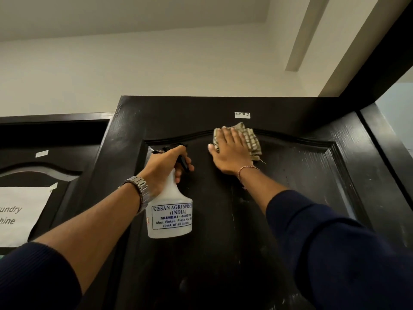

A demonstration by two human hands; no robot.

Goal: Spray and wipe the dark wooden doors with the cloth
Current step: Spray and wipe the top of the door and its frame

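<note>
Left hand [165, 164] grips spray bottle [170, 211] by its neck; bottle upright, long axis vertical, nozzle toward dark wooden door [290, 198]. Right hand [230, 151], fingers straight, presses checked cloth [251, 140] flat against panel's upper moulding; bare panel lies rightward and below.

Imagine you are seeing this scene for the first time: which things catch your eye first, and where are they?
The translucent white plastic spray bottle with blue printed lettering stands out, held by its black trigger head in the left hand at the centre. Right of it, the right hand presses a beige checked cloth flat against the dark wooden door, just under a small white label.
</note>
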